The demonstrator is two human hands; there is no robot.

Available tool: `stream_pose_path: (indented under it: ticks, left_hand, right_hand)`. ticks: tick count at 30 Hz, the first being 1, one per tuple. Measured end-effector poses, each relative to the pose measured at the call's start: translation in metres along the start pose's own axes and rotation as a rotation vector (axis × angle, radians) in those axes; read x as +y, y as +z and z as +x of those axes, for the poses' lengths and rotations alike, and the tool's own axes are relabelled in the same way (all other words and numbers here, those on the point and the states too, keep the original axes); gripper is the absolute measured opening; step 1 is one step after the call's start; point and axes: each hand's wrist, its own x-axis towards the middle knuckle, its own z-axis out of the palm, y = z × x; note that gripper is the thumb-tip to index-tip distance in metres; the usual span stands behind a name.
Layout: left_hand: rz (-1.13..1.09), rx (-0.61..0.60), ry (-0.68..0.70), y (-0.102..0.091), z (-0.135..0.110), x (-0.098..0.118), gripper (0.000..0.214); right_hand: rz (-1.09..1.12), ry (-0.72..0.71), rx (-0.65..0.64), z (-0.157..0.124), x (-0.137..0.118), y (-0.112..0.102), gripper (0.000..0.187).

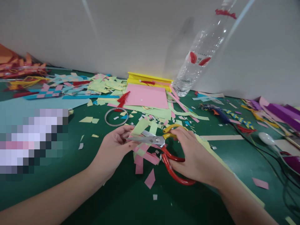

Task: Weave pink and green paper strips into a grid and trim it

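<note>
Right now I am pinching a bundle of crossed paper strips (142, 126) between the thumb and fingers of my left hand (116, 143), the strips lying at its fingertips and spreading out on the side facing my other hand. My right hand (197, 153) is curling around the handles of the scissors (157, 140), which are reaching out from it toward the left one. The strips are showing pale green above and pink below, overlapping like a weave. The scissors are showing bright steel blades, a yellow handle uppermost and a red one below, the handles standing apart. Their long axis is running across from hand to hand, the tips pointing at my left fingers; whether they are touching, I cannot tell. One green strip is slanting up and away from my left hand, while pink ends are hanging nearer me. Just beyond that hand a ring (106, 120) is lying on the green surface (82, 187).
</note>
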Motion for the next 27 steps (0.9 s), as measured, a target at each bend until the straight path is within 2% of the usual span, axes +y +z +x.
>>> stream_pose_path:
  ticks: [5,11,19,21,27]
  left_hand:
    - [0.030,0.009,0.011,-0.005,0.002,0.002,0.032]
    - [0.020,0.177,0.032,-0.006,0.004,0.010,0.037]
    - [-0.006,0.254,0.005,-0.002,0.002,0.015,0.043]
    - [-0.002,0.264,-0.008,-0.002,0.002,0.015,0.047]
    - [-0.012,0.220,-0.004,-0.001,0.001,0.015,0.043]
  right_hand:
    - [0.007,0.033,0.017,0.002,0.002,-0.001,0.060]
    - [0.066,0.094,0.097,0.006,0.013,-0.003,0.057]
    - [0.085,0.346,0.310,0.014,0.033,0.000,0.062]
    - [0.038,0.397,0.316,0.016,0.039,0.003,0.063]
    - [-0.080,0.365,0.268,0.017,0.056,0.014,0.064]
